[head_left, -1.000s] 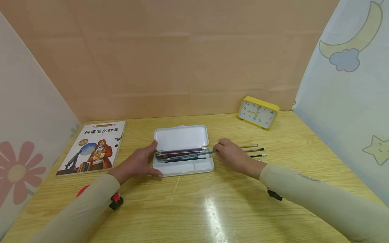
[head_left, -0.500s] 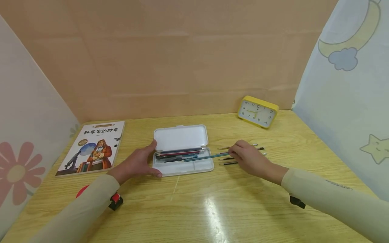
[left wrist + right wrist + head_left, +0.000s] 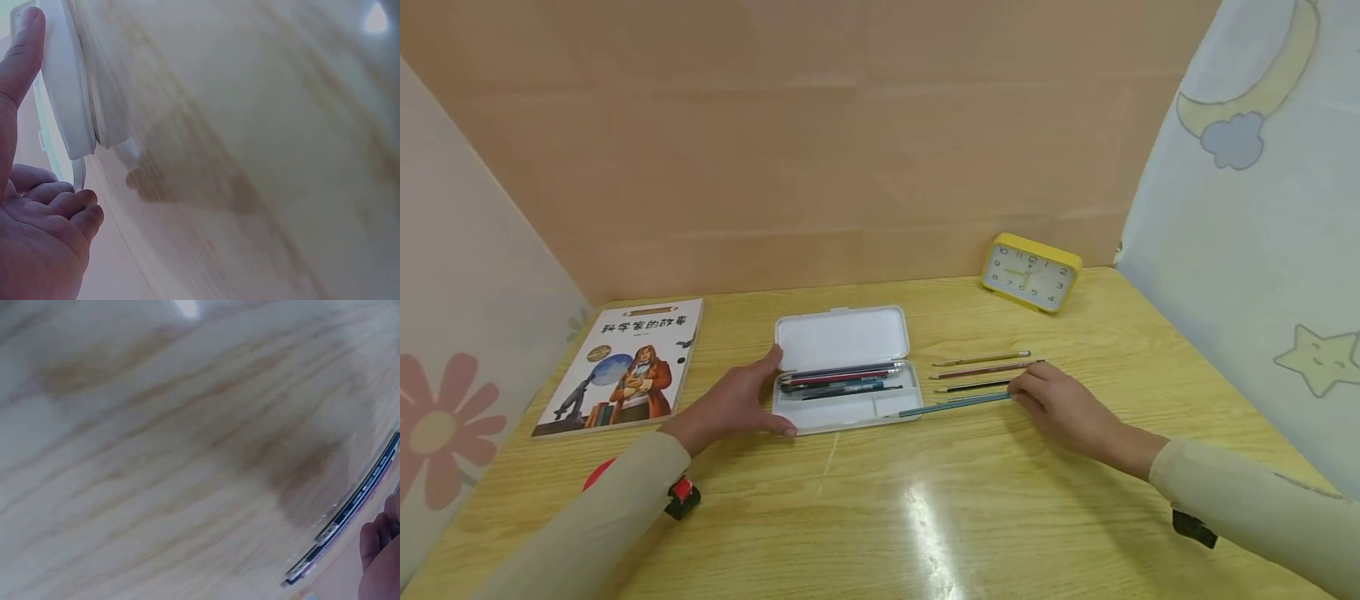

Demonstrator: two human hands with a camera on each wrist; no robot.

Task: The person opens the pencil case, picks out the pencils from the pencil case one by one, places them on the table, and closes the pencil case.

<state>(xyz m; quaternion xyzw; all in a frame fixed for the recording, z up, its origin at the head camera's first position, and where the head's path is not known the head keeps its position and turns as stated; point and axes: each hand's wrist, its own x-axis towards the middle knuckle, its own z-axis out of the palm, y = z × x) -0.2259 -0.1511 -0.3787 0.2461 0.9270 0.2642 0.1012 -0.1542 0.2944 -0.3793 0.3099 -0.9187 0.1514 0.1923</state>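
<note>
A white pencil case (image 3: 898,417) lies with its lid (image 3: 842,340) folded back, several pencils (image 3: 835,380) in its back compartment. My left hand (image 3: 733,402) holds the left end of the case, thumb along the front side and index finger by the lid; the left wrist view shows the thumb (image 3: 24,56) against its white wall. My right hand (image 3: 1063,410) pinches the right end of a blue pencil (image 3: 958,405), whose sharpened tip overlaps the case's front right corner. Behind that pencil, several others lie on the table, including a yellow one (image 3: 981,358) and a red one (image 3: 977,372).
A picture book (image 3: 625,367) lies at the left of the wooden table (image 3: 880,517). Toward the back right stands a yellow alarm clock (image 3: 1032,272). A red round thing (image 3: 597,473) is partly hidden by the left sleeve. Walls close in on both sides and behind.
My right hand has drawn the blue pencil rightward from over the case's pencils, its tip now at the front right corner. The left hand has stayed at the case.
</note>
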